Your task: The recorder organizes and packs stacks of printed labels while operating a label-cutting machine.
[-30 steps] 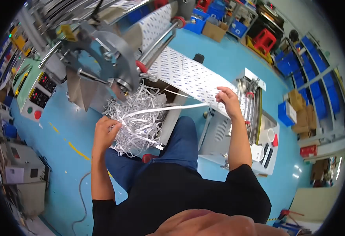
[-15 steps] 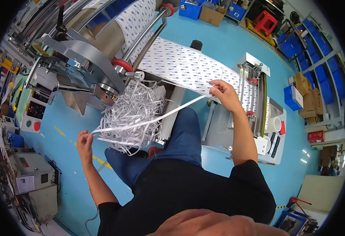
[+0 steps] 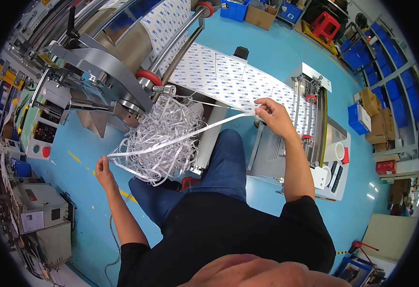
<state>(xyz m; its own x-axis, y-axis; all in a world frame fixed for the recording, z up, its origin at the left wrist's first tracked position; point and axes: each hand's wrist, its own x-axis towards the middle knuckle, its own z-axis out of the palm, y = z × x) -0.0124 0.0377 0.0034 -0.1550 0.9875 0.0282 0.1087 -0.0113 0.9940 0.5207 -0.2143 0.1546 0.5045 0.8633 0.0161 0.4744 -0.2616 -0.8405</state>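
- Blue floor (image 3: 89, 225): visible left of the strip heap, beneath and beyond the left hand; this side gives the left arm lateral room.
- Roller machine (image 3: 122, 79): stands to the far left of the heap; its lower metal parts reach the heap's far-left edge and limit movement there.
- Slotted-body machine (image 3: 271, 165): right of the heap, beyond the wearer's leg (image 3: 228, 155).
- Printed web (image 3: 228, 79): spans between both machines, beyond and right of the heap; its near edge faces the wearer.
- Heap of shredded strips (image 3: 171, 122): landmark; loose loops overhang its near edge.
- Right hand (image 3: 275, 118): well right of the heap, at the web's near edge. Whether thumb and forefinger meet on the strip cannot be told.
- Left hand (image 3: 106, 176): just left of the heap, the nearer hand to it. Fingertips are together, pinching the strip.
- Long white strip (image 3: 190, 134): crosses above the heap, long axis rising from near-left to far-right. It extends rightward from the left grip to the right fingertips and looks nearly straight.
- Thin white strip (image 3: 214, 104): along the heap's far-right side, converging on the right fingertips.
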